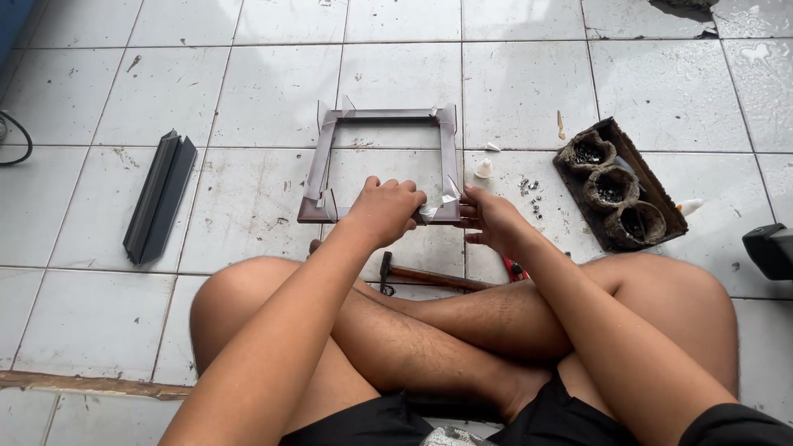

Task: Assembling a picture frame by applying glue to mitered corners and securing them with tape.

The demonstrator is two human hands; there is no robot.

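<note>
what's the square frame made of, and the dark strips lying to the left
Square frame: looks like thin sheet metal with a dull brown finish; its folded channel sides and bent shiny corner tabs suggest that. Dark strips: likely the same folded metal, dark grey and matte, though plastic can't be ruled out.

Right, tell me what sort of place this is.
Probably a makeshift work spot on a tiled floor, not a proper workshop: a metal frame lies on the tiles, with a hammer and loose screws beside it.
</note>
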